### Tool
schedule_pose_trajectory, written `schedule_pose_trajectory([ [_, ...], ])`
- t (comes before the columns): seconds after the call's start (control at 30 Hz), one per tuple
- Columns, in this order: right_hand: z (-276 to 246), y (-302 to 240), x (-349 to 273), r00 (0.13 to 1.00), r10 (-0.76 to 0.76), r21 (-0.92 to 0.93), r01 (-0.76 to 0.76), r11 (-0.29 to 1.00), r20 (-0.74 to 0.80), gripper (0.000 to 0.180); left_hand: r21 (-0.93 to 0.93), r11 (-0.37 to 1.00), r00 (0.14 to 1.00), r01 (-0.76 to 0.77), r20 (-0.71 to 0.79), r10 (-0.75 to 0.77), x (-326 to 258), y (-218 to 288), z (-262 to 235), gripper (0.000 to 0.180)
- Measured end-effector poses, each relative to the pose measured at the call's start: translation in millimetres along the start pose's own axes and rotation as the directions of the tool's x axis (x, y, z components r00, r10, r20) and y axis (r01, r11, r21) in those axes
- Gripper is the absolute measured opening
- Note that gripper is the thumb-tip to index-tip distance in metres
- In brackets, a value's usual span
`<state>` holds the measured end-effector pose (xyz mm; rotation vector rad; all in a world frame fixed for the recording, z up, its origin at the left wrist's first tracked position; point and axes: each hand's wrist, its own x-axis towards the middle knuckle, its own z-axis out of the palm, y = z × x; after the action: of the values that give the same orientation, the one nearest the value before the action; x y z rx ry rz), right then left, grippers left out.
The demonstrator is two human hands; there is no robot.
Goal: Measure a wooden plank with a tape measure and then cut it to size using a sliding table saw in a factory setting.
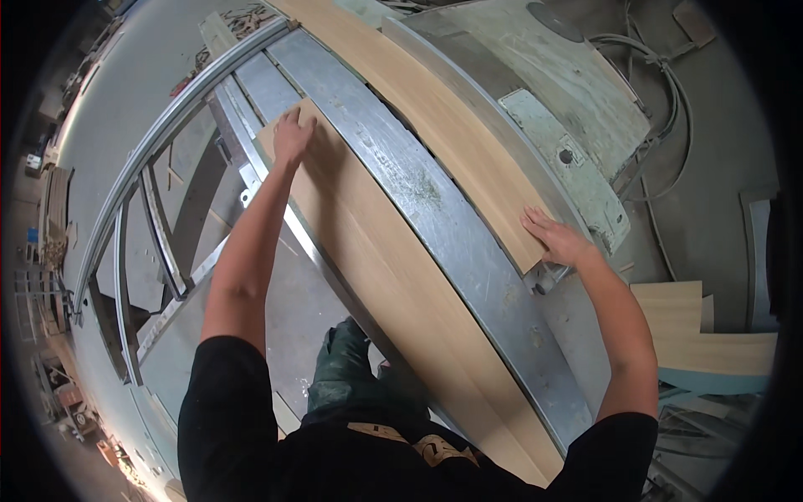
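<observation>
Wood-veneer panel [393, 276], long and light-coloured, lies flat on the metal sliding table [443, 217] of a panel saw and runs from just in front of the person's torso up and away to the left. Nearest the camera, the person's black sleeves and a green boot [339, 368] show over the grey floor [276, 318], seen through the open frame below the table.

Left hand [291, 138]: palm down, fingers spread flat, pressing on the far end of the near panel close to its left edge. Nothing is enclosed in the hand; it bears on the surface only.

Right hand [556, 240]: palm down, fingers extended, resting on the near end of a second veneer strip [435, 117]. That strip lies parallel to the first panel, on the far side of the sliding table's bare metal band. Again nothing is gripped; contact is by flat pressure.

Right of the second strip sits the dusty fixed machine top [577, 100]. Further right, stacked offcut boards [703, 335] lie on the floor, well apart from both hands. A curved metal guide rail [167, 125] borders the carriage frame on the far left, and hoses [669, 84] lie on the floor at upper right.
</observation>
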<state>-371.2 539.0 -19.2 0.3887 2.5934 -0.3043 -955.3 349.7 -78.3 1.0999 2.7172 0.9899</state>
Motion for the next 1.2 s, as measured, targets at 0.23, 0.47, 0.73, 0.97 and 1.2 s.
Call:
schedule_pose_trajectory([
  [0.23, -8, -12, 10, 0.998, 0.061, -0.006, -0.061, 0.998, 0.030, 0.099, 0.165, 0.980, 0.987, -0.112, 0.134, 0.090, 142, -2, 73, 0.059],
  [0.47, -14, -16, 10, 0.995, 0.095, -0.035, -0.094, 0.995, 0.034, 0.094, 0.128, 0.979, 0.975, -0.160, 0.175, 0.136, 198, 4, 138, 0.060],
  [0.73, -23, -13, 18, 0.994, 0.089, 0.026, -0.091, 0.996, 0.067, 0.099, 0.117, 0.973, 0.979, -0.199, 0.070, 0.192, 198, 3, 149, 0.062],
  [0.97, -26, -15, 20, 0.992, 0.098, 0.063, -0.103, 0.993, 0.085, 0.101, 0.092, 0.982, 0.982, -0.165, 0.104, 0.156, 197, 9, 146, 0.058],
  [1.2, -34, -14, 28, 0.990, 0.110, 0.066, -0.117, 0.991, 0.089, 0.101, 0.095, 0.982, 0.985, -0.165, 0.071, 0.159, 210, 3, 149, 0.055],
])
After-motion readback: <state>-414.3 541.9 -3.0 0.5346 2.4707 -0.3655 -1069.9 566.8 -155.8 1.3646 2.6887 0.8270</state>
